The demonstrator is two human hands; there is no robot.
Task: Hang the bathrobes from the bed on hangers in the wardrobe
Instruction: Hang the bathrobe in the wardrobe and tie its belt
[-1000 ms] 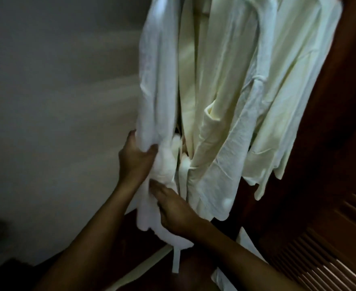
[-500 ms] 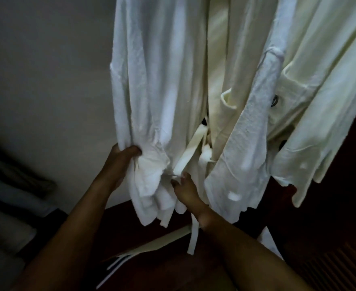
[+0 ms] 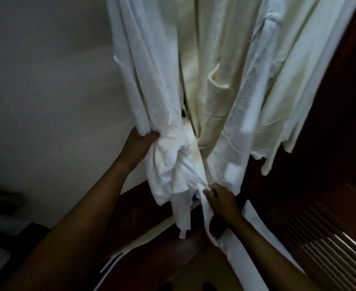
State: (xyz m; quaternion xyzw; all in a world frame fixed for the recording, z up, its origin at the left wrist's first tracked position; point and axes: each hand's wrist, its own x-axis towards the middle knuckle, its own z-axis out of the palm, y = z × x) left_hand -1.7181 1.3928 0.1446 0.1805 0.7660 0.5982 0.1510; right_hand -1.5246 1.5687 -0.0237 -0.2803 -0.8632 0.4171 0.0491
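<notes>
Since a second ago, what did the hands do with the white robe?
The right hand left the bunched cloth beside the left hand, moved away to the right and took hold of the belt, which it now pinches. The left hand kept gripping the gathered fabric of the white bathrobe, which still hangs as before.

Both bare forearms reach up and forward. Left hand (image 3: 140, 143) higher, gripping bunched robe (image 3: 166, 160). Right hand (image 3: 221, 203) lower, fingers (image 3: 210, 193) pinching belt (image 3: 204, 206).
</notes>
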